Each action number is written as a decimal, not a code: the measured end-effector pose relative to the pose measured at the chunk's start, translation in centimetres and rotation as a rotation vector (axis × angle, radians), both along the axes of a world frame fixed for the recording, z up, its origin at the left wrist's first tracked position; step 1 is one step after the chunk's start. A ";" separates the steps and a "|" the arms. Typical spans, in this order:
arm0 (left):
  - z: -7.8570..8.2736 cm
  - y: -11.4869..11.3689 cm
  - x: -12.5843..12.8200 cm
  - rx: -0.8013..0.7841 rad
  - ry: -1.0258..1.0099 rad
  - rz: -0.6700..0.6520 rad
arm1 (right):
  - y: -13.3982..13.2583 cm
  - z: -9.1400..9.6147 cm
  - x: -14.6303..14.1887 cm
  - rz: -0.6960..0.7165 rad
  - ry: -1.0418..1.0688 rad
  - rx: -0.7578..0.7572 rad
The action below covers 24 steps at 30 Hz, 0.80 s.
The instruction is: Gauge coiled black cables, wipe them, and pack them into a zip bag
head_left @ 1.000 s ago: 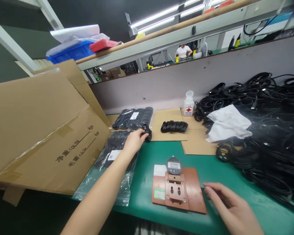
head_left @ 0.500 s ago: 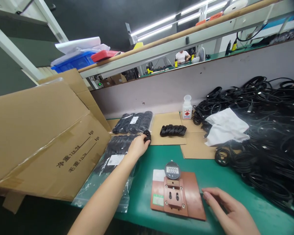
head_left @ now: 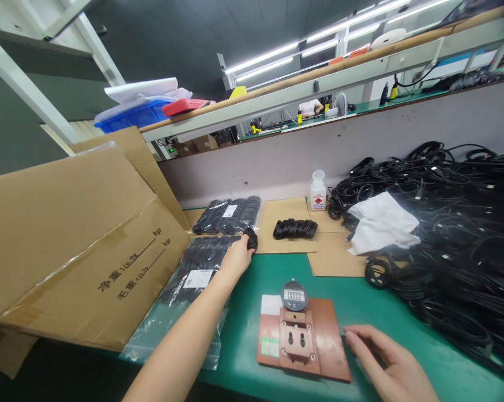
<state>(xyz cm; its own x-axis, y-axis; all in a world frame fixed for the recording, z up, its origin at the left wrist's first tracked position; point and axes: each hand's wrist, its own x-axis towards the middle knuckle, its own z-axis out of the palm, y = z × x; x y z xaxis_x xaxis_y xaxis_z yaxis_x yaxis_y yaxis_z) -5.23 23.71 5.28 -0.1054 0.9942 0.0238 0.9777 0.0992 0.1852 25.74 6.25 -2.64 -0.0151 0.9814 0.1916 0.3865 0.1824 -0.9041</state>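
Note:
My left hand [head_left: 236, 259] is closed on a small coil of black cable [head_left: 252, 240], just right of the bagged cable coils. Under my left forearm lies a clear bag of coiled black cables [head_left: 205, 254] with a white label. My right hand [head_left: 388, 360] is beside the right edge of a reddish-brown measuring fixture [head_left: 329, 340], thumb and index fingertips together; whether anything is between them I cannot make out. On the fixture, a digital dial gauge [head_left: 294, 296] reads 0.000. A row of black cable coils [head_left: 295, 228] lies on a cardboard sheet [head_left: 272, 244] ahead.
A large cardboard box [head_left: 76, 234] stands at left. Behind lies another bag of coils [head_left: 229, 215]. A white bottle [head_left: 318, 192] stands near the partition. Loose black cables [head_left: 457, 268] heap up at right, a white cloth [head_left: 381, 223] on them. Another person [head_left: 310, 108] sits beyond.
The view has shifted slightly, so most things sit a little lower in the picture. Both hands keep nearly the same places, the left still on the cable coil.

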 end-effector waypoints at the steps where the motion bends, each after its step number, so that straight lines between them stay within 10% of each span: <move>1: 0.0 0.0 -0.1 0.004 -0.005 -0.002 | 0.0 0.0 0.0 0.001 0.005 0.002; 10: 1.7 -1.7 1.4 0.111 -0.079 -0.080 | 0.2 0.4 -0.5 0.064 0.025 -0.008; 24: -0.2 4.9 6.2 -0.043 -0.600 -0.091 | 0.3 1.3 -0.8 0.046 0.107 -0.050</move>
